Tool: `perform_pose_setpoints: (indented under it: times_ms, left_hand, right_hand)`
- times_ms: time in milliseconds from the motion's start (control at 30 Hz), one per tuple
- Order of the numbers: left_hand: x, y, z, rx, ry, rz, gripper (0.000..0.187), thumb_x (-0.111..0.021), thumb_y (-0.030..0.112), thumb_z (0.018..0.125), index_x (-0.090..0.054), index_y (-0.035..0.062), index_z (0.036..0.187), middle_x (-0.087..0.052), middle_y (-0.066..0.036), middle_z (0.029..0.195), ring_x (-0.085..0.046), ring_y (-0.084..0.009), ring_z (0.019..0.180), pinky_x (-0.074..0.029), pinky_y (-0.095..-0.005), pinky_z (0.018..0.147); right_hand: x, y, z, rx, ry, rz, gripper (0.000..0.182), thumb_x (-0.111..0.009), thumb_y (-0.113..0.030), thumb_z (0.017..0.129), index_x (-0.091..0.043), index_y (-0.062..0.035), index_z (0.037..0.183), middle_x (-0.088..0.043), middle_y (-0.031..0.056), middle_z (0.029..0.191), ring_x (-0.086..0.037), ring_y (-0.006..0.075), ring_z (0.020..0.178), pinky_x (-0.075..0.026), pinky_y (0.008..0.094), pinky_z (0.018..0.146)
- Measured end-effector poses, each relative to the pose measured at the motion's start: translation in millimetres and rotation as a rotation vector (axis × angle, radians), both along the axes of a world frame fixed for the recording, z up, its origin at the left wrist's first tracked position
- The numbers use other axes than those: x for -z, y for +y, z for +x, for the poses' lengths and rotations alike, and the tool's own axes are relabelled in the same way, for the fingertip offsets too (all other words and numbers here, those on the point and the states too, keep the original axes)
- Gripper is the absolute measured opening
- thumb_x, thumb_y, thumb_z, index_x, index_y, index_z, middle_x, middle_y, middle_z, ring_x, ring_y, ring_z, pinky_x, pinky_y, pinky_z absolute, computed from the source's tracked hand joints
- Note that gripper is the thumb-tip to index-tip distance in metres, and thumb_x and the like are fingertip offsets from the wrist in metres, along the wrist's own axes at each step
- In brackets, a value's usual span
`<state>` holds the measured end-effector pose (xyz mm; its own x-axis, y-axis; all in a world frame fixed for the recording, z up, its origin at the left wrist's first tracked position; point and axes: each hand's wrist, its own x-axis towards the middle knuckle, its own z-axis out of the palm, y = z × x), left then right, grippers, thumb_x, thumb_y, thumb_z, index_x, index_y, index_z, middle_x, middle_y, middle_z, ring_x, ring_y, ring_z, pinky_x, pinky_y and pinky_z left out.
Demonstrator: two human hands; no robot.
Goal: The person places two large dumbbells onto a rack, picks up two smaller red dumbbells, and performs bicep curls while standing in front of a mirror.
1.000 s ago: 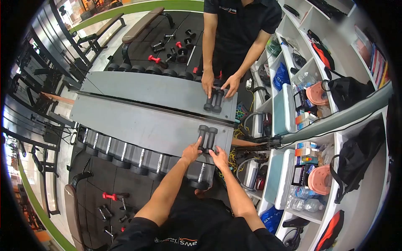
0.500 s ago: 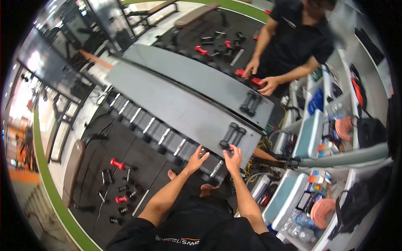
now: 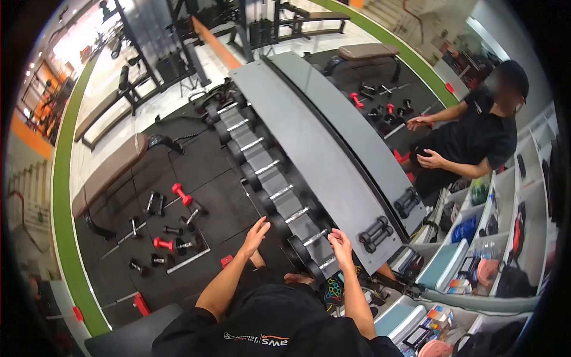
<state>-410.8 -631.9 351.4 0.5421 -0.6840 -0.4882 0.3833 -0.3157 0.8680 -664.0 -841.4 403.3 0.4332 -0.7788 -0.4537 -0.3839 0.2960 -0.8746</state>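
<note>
My left hand [image 3: 254,239] is open, fingers stretched out, in front of the dumbbell rack and holding nothing. My right hand [image 3: 341,249] is also open, fingers slightly bent, over the front edge of the rack's grey top [image 3: 315,160]. A pair of small black dumbbells [image 3: 376,234] lies side by side on that top, just right of my right hand. Below the top, a row of larger dumbbells with black heads and shiny handles [image 3: 279,191] rests along the rack, its nearest ones between and below my hands.
Red dumbbells [image 3: 181,194] and black dumbbells [image 3: 156,203] lie scattered on the dark mat at left. A padded bench [image 3: 110,175] stands beyond them. White shelving with a blue-topped box [image 3: 397,321] is at lower right. A mirror behind the rack shows a reflected person [image 3: 476,137].
The view has turned, so more of the floor and rack shows. My hands have spread farther apart, and the right one has moved away from the small black dumbbells.
</note>
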Motion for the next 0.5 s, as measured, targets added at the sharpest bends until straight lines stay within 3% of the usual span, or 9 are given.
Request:
perform_pose_setpoints:
  times_ms: [500]
  left_hand:
    - [-30.7, 159.9, 133.3, -0.400, 0.010, -0.086, 0.058, -0.060, 0.038, 0.095, -0.045, 0.0101, 0.144, -0.051, -0.013, 0.141, -0.050, -0.0210, 0.126, -0.042, -0.0332, 0.097]
  right_hand:
    - [-25.5, 101.9, 256.3, -0.534, -0.046, 0.091, 0.057, -0.071, -0.024, 0.087, -0.052, -0.0048, 0.137, -0.057, 0.0132, 0.133, -0.058, 0.0188, 0.111, -0.046, 0.0309, 0.089]
